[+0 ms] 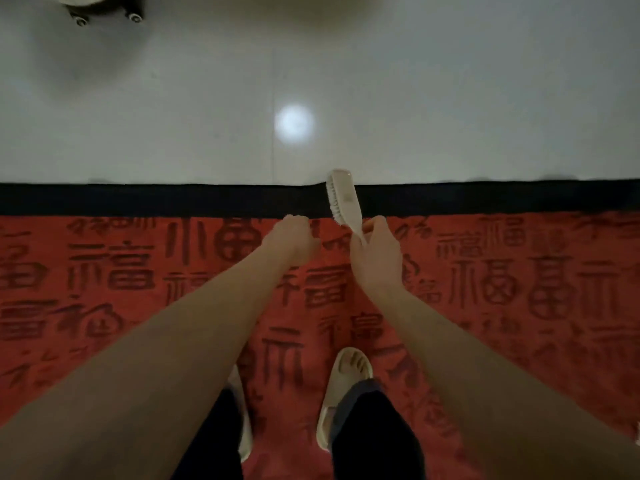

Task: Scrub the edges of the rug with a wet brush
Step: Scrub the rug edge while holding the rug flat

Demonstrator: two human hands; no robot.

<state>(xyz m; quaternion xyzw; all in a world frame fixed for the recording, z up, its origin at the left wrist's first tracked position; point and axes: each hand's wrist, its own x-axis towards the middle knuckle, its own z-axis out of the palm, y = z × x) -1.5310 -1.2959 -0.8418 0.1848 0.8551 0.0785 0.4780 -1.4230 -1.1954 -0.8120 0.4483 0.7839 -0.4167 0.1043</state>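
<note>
The right hand (375, 252) wraps its fingers around the scrub brush (343, 199) handle, bristles facing left over the red rug's (138, 289) black far edge, ready to scrub. The left hand (292, 242) is curled up beside it, holding nothing I can see.

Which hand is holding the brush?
The right hand: its fingers wrap the brush handle over the rug's black edge. The left hand is curled beside it, holding no brush.

Seal-script 福 characters across rug (138, 289)
</note>
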